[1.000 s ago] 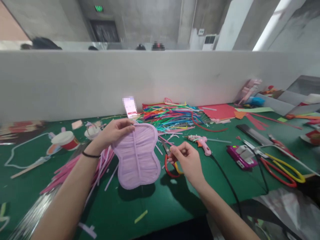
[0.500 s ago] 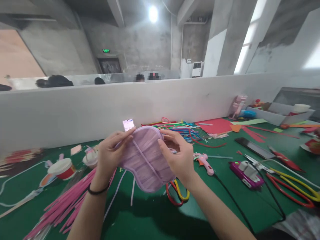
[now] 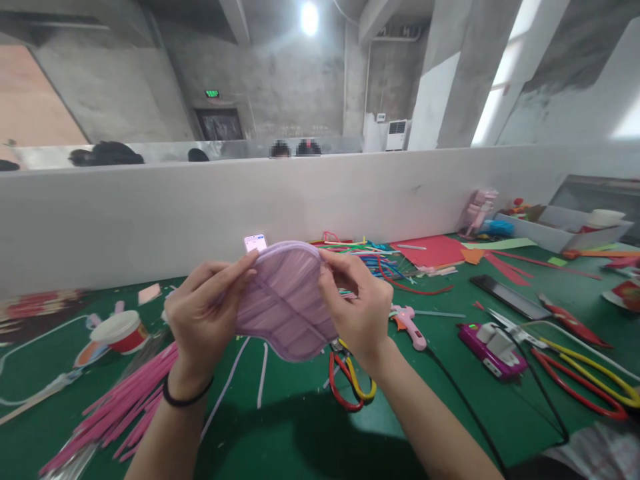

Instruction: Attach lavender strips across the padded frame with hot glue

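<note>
Both hands hold a lilac, hourglass-shaped craft piece [image 3: 285,300] made of ribbed strips with a raised rim and a middle rib, tilted and lifted above the green table [image 3: 300,427]. My left hand [image 3: 203,317] grips its left edge, fingers curled over the top. Along the right edge, my right hand [image 3: 353,310] pinches it with thumb and fingers. Red and yellow handled scissors [image 3: 350,383] lie on the table just below my right hand.
A pink bundle of strips [image 3: 125,407] lies at the left, a heap of coloured strips [image 3: 365,257] at the back by a white partition [image 3: 150,207]. A pink glue gun [image 3: 410,323], a purple device [image 3: 493,343], larger scissors [image 3: 580,373], a red-and-white cup [image 3: 117,331] and a small phone [image 3: 255,242] are around.
My right hand left the scissors on the table and took hold of the lilac piece's right edge. The piece rose and tilted, and the view lifted.
</note>
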The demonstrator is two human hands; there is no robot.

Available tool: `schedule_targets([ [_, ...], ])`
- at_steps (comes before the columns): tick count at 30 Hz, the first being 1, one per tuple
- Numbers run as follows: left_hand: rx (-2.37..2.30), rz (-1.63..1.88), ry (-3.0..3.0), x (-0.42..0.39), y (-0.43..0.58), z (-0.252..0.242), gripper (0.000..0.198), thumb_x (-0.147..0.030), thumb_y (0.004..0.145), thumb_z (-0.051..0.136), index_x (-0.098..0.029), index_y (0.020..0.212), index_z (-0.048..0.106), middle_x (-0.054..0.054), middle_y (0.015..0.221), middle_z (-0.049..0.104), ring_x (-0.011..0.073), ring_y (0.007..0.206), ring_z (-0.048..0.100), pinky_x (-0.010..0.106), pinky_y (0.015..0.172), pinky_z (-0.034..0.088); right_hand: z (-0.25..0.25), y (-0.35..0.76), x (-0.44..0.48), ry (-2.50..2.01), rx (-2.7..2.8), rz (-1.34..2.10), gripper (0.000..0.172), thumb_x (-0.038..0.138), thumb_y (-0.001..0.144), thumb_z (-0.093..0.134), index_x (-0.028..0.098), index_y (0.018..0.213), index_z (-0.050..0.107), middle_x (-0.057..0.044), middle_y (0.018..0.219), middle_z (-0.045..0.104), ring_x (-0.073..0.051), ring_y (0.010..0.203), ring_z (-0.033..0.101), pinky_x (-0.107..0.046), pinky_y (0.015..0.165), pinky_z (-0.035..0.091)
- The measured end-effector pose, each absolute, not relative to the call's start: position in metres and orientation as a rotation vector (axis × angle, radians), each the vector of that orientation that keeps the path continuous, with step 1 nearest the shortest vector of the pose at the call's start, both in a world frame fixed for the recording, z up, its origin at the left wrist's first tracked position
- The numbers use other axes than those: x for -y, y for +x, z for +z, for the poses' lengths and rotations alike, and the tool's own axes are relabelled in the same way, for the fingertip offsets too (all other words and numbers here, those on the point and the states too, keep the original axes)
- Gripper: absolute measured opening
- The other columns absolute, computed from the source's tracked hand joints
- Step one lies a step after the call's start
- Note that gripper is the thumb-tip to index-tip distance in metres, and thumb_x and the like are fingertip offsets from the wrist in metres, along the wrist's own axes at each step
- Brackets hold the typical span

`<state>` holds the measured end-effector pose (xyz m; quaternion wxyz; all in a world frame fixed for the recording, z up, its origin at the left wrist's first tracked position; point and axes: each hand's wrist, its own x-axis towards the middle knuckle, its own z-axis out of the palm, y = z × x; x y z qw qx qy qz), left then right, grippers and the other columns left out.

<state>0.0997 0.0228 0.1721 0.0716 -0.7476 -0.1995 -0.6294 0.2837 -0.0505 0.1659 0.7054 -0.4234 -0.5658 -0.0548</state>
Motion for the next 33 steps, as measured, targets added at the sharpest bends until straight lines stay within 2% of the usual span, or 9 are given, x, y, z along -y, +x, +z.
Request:
schedule_targets([
  [2, 0.599, -1.913, -2.248, -0.019, 0.100, 0.174, 0.044, -0.016, 0.088, 0.069, -0.045, 0.122, 0.067, -0.003, 0.089, 0.068, 0.0120, 0.070, 0.059, 0.028, 0.062, 0.048, 0.169, 0.286, 0.053, -0.909, 1.258, -0.101, 0.019, 0.019, 0.090, 0.060, 0.024, 0.106, 0.069, 0.000, 0.094, 0.077, -0.012, 0.077, 0.072, -0.025, 0.074, 0.062],
  [7, 0.515, -1.896, -2.296, -0.008, 0.099, 0.181, 0.048, -0.012, 0.085, 0.072, -0.043, 0.121, 0.068, -0.003, 0.088, 0.069, 0.0112, 0.069, 0.059, 0.026, 0.056, 0.047, 0.178, 0.298, 0.059, -0.839, 1.383, -0.108, 0.032, 0.013, 0.089, 0.060, 0.027, 0.117, 0.068, -0.001, 0.115, 0.073, -0.014, 0.094, 0.071, -0.028, 0.079, 0.062],
  [10, 0.505, -1.843, -2.283, -0.003, 0.098, 0.181, 0.048, -0.011, 0.084, 0.072, -0.041, 0.121, 0.069, -0.003, 0.085, 0.068, 0.0103, 0.067, 0.059, 0.024, 0.055, 0.048, 0.183, 0.306, 0.063, -0.819, 1.498, -0.196, 0.033, 0.008, 0.089, 0.057, 0.027, 0.111, 0.071, -0.001, 0.108, 0.074, -0.014, 0.097, 0.070, -0.028, 0.078, 0.061],
  [16, 0.591, -1.883, -2.228, 0.004, 0.099, 0.176, 0.037, -0.016, 0.083, 0.074, -0.032, 0.116, 0.067, -0.004, 0.096, 0.073, 0.0129, 0.078, 0.068, 0.027, 0.071, 0.057, 0.185, 0.306, 0.072, -0.861, 1.475, -0.288, 0.028, 0.010, 0.087, 0.060, 0.027, 0.106, 0.072, 0.000, 0.100, 0.075, -0.014, 0.087, 0.070, -0.028, 0.071, 0.060],
  [23, 0.409, -1.800, -2.297, 0.014, 0.105, 0.181, 0.030, -0.011, 0.082, 0.073, -0.029, 0.106, 0.066, -0.004, 0.084, 0.072, 0.0118, 0.068, 0.064, 0.026, 0.059, 0.055, 0.193, 0.300, 0.084, -0.868, 1.458, -0.431, 0.014, 0.016, 0.086, 0.067, 0.026, 0.094, 0.070, 0.000, 0.090, 0.075, -0.015, 0.086, 0.071, -0.032, 0.076, 0.060],
  [28, 0.418, -1.776, -2.268, 0.020, 0.107, 0.181, 0.030, -0.012, 0.083, 0.072, -0.032, 0.105, 0.067, -0.005, 0.082, 0.071, 0.0127, 0.068, 0.064, 0.026, 0.057, 0.054, 0.193, 0.298, 0.085, -0.881, 1.430, -0.521, 0.012, 0.017, 0.086, 0.068, 0.028, 0.091, 0.068, 0.001, 0.086, 0.075, -0.016, 0.082, 0.072, -0.032, 0.075, 0.060],
  [33, 0.395, -1.714, -2.235, 0.025, 0.109, 0.184, 0.027, -0.008, 0.081, 0.073, -0.028, 0.099, 0.068, -0.003, 0.081, 0.069, 0.0110, 0.067, 0.062, 0.024, 0.054, 0.051, 0.190, 0.296, 0.085, -0.881, 1.389, -0.472, 0.011, 0.015, 0.085, 0.068, 0.026, 0.088, 0.067, 0.000, 0.086, 0.074, -0.017, 0.084, 0.072, -0.032, 0.076, 0.060],
])
